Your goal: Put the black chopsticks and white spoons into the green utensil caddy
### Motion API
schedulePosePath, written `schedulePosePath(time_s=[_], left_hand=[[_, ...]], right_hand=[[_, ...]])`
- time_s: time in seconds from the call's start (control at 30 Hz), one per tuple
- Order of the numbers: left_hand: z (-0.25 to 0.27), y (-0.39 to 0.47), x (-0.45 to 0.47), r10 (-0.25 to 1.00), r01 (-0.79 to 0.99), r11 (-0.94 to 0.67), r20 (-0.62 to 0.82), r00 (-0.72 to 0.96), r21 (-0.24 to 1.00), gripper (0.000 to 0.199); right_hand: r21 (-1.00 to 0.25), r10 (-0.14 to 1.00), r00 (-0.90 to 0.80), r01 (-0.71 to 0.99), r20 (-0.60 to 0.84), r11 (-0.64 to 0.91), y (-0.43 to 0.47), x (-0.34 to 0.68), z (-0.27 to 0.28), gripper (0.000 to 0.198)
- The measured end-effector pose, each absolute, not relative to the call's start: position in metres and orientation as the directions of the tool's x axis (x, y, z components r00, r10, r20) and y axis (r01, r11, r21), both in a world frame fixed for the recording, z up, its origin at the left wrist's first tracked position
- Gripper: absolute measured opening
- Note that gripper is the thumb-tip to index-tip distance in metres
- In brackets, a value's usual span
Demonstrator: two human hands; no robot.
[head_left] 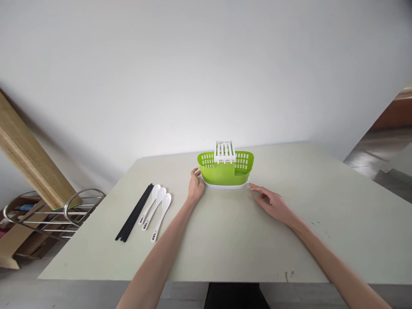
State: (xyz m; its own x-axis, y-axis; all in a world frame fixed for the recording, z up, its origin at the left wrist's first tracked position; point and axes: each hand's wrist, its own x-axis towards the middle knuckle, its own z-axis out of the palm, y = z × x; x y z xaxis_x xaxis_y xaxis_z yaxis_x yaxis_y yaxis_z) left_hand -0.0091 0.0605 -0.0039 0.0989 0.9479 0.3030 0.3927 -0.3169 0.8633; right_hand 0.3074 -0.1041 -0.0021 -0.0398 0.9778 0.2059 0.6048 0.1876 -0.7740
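Observation:
A green slotted cutlery holder [225, 171] with a white divider on top [224, 151] stands on a white drip tray [225, 186] at the far middle of the table. My left hand [195, 185] touches the holder's left end, fingers curled against its side and the tray. My right hand [270, 201] lies flat on the table with fingers spread, fingertips just short of the tray's right end. To the left lie three white spoons [156, 208] and a bundle of black chopsticks [135, 212].
The pale table [238, 240] ends at a near edge just below my forearms. A metal wire rack [54, 212] and a leaning wooden board [28, 159] stand on the floor to the left. A white wall rises behind the table.

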Motion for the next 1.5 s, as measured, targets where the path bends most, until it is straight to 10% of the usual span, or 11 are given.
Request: schedulePosePath(time_s=[0.43, 0.6, 1.0, 1.5], left_hand=[[0.003, -0.029, -0.029, 0.94, 0.516, -0.34, 0.289, 0.178, 0.786, 0.062], [0.032, -0.046, -0.078, 0.873, 0.736, -0.446, 0.429, 0.232, 0.509, 0.039], [0.095, -0.077, -0.261, 0.912, 0.926, 0.255, 0.25, -0.326, 0.278, 0.052], [0.064, -0.072, -0.277, 0.957, 0.955, 0.257, 0.098, -0.272, 0.145, 0.053]], right_hand=[[-0.912, 0.96, 0.115, 0.358, 0.255, 0.199, -0.099, 0.308, -0.02, 0.025], [-0.899, 0.949, 0.136, 0.38, 0.286, 0.216, -0.105, 0.309, -0.028, 0.024], [-0.879, 0.921, 0.163, 0.394, 0.353, 0.267, -0.122, 0.3, -0.039, 0.027], [-0.896, 0.929, 0.177, 0.373, 0.324, 0.242, -0.123, 0.3, -0.044, 0.025]])
